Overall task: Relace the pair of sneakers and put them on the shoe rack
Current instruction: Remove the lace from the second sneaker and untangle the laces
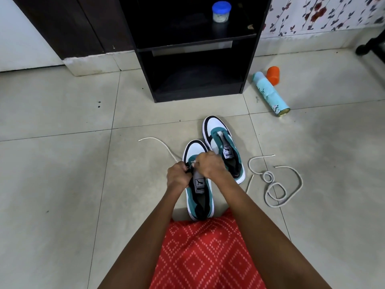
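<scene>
I judge relacing barely begun: left hand [178, 174] and right hand [210, 163] each pinch the white cord lace [164, 147] at the lowest eyelets of the near teal-and-white leather sneaker [194, 148] on the grey floor tiles [62, 163]; next, crossing both ends upward.

Left grip [178, 174]: your fingers curl round the lace [164, 146] at the front eyelets of the near sneaker [194, 149]; the lace trails left over the floor [62, 163].
Right grip [210, 163]: you pinch the lace's tip, just beside your other hand.
Far sneaker [216, 126]: beside the near one, toe toward the shoe rack [195, 94].
Second lace [275, 185]: coiled loosely on the floor, to your right.
Spray can [270, 92]: lying beside an orange cap [273, 75].
</scene>
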